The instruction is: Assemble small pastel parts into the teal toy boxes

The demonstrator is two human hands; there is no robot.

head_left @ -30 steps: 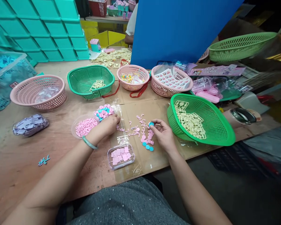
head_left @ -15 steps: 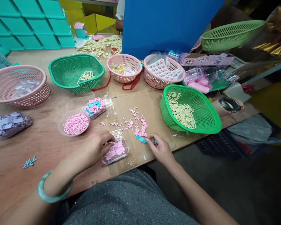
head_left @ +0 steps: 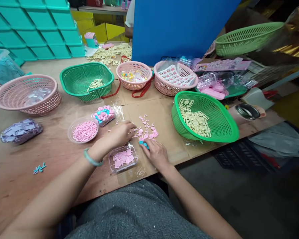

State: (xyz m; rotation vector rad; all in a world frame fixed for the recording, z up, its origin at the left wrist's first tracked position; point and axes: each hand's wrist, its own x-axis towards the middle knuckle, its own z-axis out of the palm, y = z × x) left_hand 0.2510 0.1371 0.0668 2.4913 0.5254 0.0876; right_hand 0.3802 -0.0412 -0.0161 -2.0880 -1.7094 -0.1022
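My left hand [head_left: 126,133] is closed, fingertips down at the left side of a loose scatter of pink hook-shaped pieces [head_left: 146,121]; whatever it grips is hidden. My right hand [head_left: 155,152] lies low over the cardboard, its thumb and forefinger closed around small blue swirl discs [head_left: 144,143]. Just beyond it are pink swirl discs [head_left: 153,133]. Below my left hand stands a clear tray [head_left: 112,168] of flat pink squares [head_left: 124,157]. To the left are a round tub [head_left: 70,136] of pink hooks and a clear box of pink and blue discs [head_left: 104,115].
A green basket [head_left: 221,124] of cream parts stands at right. Across the back are a dark green basket [head_left: 69,83] and pink baskets [head_left: 122,83]. Purple pieces [head_left: 21,130] and several teal hooks [head_left: 40,168] lie at left. A blue panel [head_left: 174,30] rises behind.
My left hand has moved from the tray of pink squares up and right to the hook pieces. My right hand has shifted slightly left, over the blue discs. The view has shifted slightly.
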